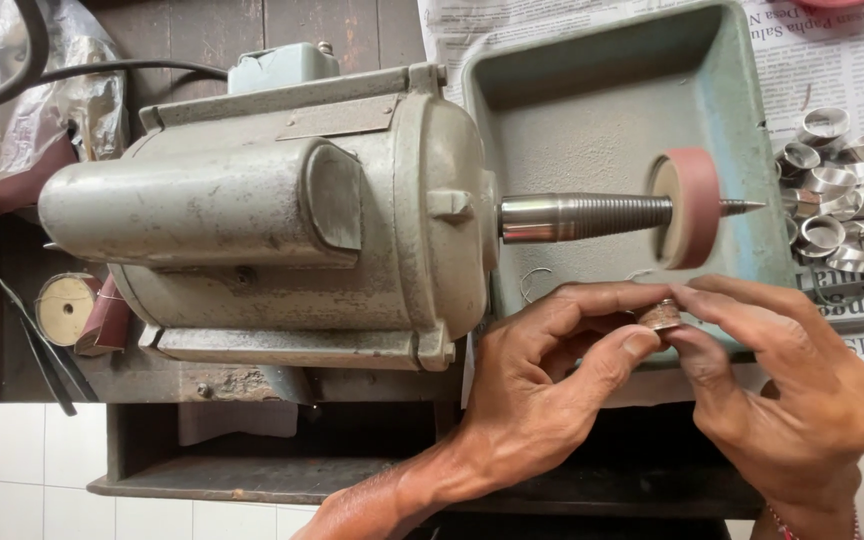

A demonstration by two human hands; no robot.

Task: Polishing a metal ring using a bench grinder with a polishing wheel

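Holding a small metal ring (661,316) between them, the left hand (542,385) and the right hand (792,390) meet just in front of the green tray (592,110). The left thumb and forefinger pinch the ring from the left side; the fingers of the right hand close on it from the right, so both hands are grasping the same ring. The ring looks dull and brownish, and sits just below and to the front of the pink sanding wheel (690,208).

The sanding wheel is mounted on a tapered, threaded spindle (587,216), whose pointed tip sticks out beyond the wheel. The spindle projects from the end of a large grey motor (282,220), which lies on its side on the dark wooden counter (202,385). A black cable (132,68) runs behind the motor.

A pile of shiny metal rings (847,190) lies on newspaper (852,60) to the right of the tray, well apart from the hands. Left of the motor, near the counter edge, rests a spare wheel (64,308) with a pale face, just beside a reddish piece of sandpaper (107,320). Crumpled clear plastic (12,90) fills the upper left corner.
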